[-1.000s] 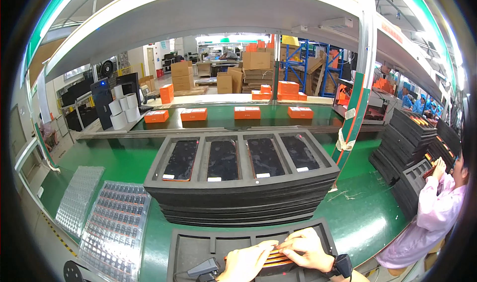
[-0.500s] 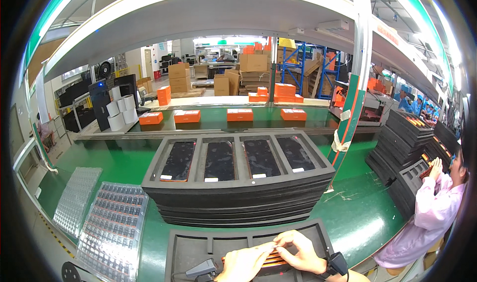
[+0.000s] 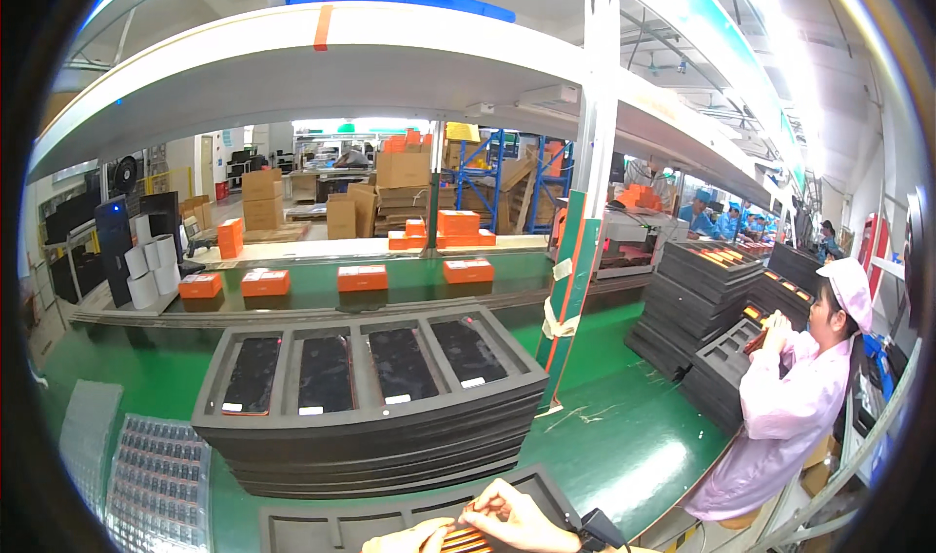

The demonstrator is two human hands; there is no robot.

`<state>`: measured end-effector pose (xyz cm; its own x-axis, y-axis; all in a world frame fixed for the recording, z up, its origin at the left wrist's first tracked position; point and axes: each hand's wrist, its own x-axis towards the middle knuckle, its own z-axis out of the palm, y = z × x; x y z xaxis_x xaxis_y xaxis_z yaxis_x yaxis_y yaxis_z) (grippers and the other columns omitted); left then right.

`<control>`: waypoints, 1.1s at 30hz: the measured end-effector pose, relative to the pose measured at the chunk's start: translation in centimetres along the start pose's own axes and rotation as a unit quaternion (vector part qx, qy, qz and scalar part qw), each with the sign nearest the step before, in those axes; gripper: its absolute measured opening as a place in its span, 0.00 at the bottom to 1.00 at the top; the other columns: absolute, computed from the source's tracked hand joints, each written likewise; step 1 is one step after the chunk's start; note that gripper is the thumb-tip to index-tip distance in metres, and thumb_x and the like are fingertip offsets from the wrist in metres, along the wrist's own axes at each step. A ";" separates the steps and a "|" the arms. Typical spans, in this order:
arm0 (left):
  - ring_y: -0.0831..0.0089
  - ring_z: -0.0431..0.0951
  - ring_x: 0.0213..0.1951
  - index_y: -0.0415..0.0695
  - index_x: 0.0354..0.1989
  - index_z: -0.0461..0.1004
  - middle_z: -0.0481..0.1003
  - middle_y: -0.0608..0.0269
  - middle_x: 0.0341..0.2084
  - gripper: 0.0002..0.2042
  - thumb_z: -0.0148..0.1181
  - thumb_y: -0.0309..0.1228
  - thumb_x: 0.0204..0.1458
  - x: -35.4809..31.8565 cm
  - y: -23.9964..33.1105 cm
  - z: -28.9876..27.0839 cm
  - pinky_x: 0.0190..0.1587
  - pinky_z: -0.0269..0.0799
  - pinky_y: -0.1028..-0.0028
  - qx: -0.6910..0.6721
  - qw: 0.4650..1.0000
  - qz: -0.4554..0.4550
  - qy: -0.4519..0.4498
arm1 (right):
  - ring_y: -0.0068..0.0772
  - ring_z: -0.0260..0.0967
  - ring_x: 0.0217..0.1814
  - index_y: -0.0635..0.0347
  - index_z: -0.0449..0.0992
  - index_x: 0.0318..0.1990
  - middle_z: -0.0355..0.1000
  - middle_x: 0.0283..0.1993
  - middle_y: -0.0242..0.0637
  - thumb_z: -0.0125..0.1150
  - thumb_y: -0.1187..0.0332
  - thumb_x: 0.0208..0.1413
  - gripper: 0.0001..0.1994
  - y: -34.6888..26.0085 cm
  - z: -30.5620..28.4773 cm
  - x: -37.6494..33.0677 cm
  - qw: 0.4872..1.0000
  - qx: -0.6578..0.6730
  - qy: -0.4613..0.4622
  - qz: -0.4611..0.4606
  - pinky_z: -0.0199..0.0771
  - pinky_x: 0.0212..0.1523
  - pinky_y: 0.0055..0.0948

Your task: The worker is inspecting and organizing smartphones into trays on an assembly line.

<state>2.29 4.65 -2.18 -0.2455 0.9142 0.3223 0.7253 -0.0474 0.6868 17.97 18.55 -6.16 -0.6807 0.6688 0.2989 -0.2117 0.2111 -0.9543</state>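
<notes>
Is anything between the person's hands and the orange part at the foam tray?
Nothing visible. Both the left hand and the right hand already touch the orange part, just over the dark foam tray.

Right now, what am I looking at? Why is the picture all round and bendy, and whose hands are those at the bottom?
The picture comes from a small camera worn on a person's head, looking down. Its lens sees very wide, so straight edges look bent. No machine is working here, only a person with two bare hands. The left hand and the right hand are at the bottom edge, and their fingers pinch a thin orange striped piece over a dark foam tray. What the piece is exactly, I cannot tell. Behind lies a stack of dark trays with flat black slabs in its pockets, all on a green table. At the left lies a clear plastic sheet of small pockets. At the right, another person in a pink coat works at more trays.
</notes>
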 end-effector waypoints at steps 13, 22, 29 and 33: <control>0.55 0.82 0.37 0.50 0.46 0.80 0.81 0.53 0.34 0.11 0.54 0.37 0.62 0.5 -0.5 0.7 0.36 0.78 0.64 -0.021 1.000 0.002 0.006 | 0.18 0.76 0.35 0.63 0.79 0.42 0.81 0.37 0.36 0.70 0.73 0.55 0.08 0.3 -1.2 -0.8 0.974 -0.195 -0.052 -0.100 0.69 0.28 0.17; 0.56 0.83 0.37 0.51 0.46 0.80 0.81 0.55 0.34 0.12 0.53 0.39 0.62 0.3 -1.4 1.5 0.35 0.78 0.64 -0.009 1.000 -0.005 0.017 | 0.24 0.79 0.36 0.63 0.76 0.38 0.82 0.37 0.42 0.70 0.76 0.54 0.07 0.7 -1.4 -0.8 0.976 -0.203 -0.053 -0.053 0.75 0.34 0.20; 0.56 0.83 0.37 0.50 0.46 0.80 0.82 0.56 0.34 0.12 0.53 0.38 0.62 0.4 -1.2 1.4 0.36 0.78 0.64 -0.019 1.000 -0.006 0.010 | 0.29 0.81 0.40 0.67 0.78 0.38 0.82 0.38 0.42 0.69 0.78 0.53 0.06 0.9 -1.3 -0.7 0.978 -0.164 -0.082 -0.102 0.80 0.41 0.24; 0.57 0.83 0.37 0.50 0.46 0.80 0.81 0.55 0.34 0.11 0.54 0.38 0.62 0.5 -0.5 0.7 0.36 0.78 0.65 -0.023 1.000 -0.011 0.000 | 0.31 0.81 0.40 0.67 0.79 0.37 0.82 0.37 0.42 0.70 0.79 0.52 0.06 0.3 -1.3 -0.3 0.973 -0.166 -0.082 -0.140 0.80 0.42 0.26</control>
<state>2.21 5.37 -2.82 -0.2608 0.9150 0.3079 0.6898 -0.0466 0.7225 18.98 19.36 -6.54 -0.7376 0.4356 0.5160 -0.1841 0.6054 -0.7743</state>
